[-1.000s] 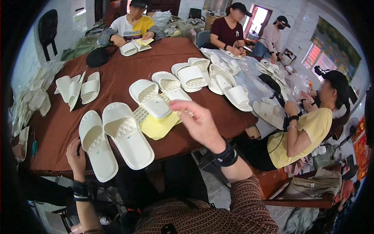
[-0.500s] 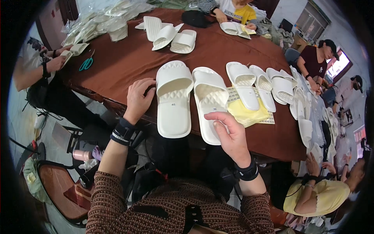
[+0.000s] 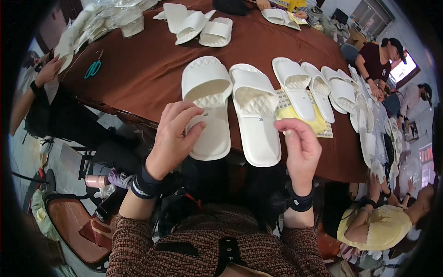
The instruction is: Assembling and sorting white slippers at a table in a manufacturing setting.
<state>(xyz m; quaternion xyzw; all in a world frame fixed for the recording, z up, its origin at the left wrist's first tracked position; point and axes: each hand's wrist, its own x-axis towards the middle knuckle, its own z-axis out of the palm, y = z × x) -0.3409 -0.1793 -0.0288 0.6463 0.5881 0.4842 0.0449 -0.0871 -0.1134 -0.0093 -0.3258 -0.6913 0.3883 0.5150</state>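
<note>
While your left hand rests open-fingered on the left slipper's heel at the table edge, your right hand hovers loosely curled, seemingly empty; press the heel flat, steady.

a yellow sticker sheet with small white labels lies near the table's near edge, under a white slipper. clear plastic bags pile at the table's far left corner.
</note>
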